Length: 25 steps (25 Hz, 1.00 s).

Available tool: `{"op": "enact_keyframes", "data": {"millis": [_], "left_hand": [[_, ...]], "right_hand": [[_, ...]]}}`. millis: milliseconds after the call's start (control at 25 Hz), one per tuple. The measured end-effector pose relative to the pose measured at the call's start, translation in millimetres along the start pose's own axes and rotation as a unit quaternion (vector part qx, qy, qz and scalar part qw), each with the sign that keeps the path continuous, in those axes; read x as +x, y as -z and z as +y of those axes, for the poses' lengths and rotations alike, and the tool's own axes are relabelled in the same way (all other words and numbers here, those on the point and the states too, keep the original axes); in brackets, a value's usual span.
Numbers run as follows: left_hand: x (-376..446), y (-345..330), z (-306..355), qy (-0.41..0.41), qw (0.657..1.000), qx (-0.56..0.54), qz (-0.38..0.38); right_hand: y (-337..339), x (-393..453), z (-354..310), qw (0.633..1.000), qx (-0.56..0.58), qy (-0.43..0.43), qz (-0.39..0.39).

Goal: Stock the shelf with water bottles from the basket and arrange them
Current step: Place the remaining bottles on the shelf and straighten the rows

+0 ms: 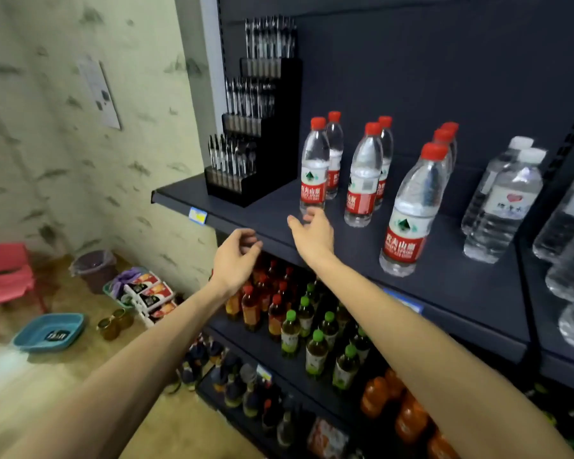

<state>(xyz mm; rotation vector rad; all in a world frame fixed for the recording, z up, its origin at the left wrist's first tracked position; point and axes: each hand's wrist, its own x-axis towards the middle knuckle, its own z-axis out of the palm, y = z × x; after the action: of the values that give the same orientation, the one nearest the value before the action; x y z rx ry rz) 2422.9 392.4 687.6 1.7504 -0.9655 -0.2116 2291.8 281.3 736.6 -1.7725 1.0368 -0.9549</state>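
Pale green mottled wall (63, 144) with a posted notice (98, 92); pink plastic chair (5, 276), lined bin (93, 268) and blue basin (48, 331) on a light floor (47, 392).

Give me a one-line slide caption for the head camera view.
Both hands, left and right, reach empty toward red-capped water bottles standing in rows on the dark shelf.

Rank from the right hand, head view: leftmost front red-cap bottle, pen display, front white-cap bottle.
From the right hand:
1. Leftmost front red-cap bottle, just above the fingertips.
2. Pen display, up left.
3. Front white-cap bottle, far right.
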Motion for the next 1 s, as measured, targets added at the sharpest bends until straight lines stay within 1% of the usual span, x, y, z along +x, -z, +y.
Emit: {"op": "enact_keyframes", "data": {"millis": [80, 200, 280, 320, 400, 480, 640, 720, 800, 920, 1000], "left_hand": [[-24, 5, -5, 0.020, 1.000, -0.011, -0.014], [-63, 11, -17, 0.049, 0.998, -0.021, -0.019], [-92, 12, -33, 0.077, 0.996, -0.027, -0.024], [-108, 11, -46, 0.099, 0.994, -0.022, -0.027], [-145, 6, -80, 0.154, 0.987, -0.005, -0.044], [-184, -4, -114, 0.213, 0.975, -0.009, -0.064], [-251, -30, -187, 0.322, 0.943, -0.009, -0.077], [-279, -45, -212, 0.377, 0.922, -0.016, -0.083], [-299, -62, -230, 0.417, 0.904, 0.001, -0.092], [-333, -94, -268, 0.439, 0.891, 0.016, -0.114], [-363, -116, -295, 0.465, 0.876, 0.036, -0.125]], "right_hand": [[-3, -31, -1, 1.000, 0.027, 0.012, -0.008], [-5, -83, 8, 0.996, 0.025, 0.083, -0.018], [-11, -119, 30, 0.993, 0.026, 0.107, -0.047], [-15, -137, 48, 0.992, 0.020, 0.104, -0.065], [-21, -173, 94, 0.991, -0.004, 0.068, -0.112], [-26, -203, 141, 0.986, -0.033, 0.014, -0.164], [-40, -237, 228, 0.964, -0.060, -0.088, -0.243], [-48, -249, 268, 0.953, -0.056, -0.140, -0.264], [-52, -260, 310, 0.943, -0.061, -0.174, -0.278], [-51, -275, 378, 0.926, -0.067, -0.235, -0.288], [-49, -285, 424, 0.914, -0.069, -0.282, -0.283]]}}
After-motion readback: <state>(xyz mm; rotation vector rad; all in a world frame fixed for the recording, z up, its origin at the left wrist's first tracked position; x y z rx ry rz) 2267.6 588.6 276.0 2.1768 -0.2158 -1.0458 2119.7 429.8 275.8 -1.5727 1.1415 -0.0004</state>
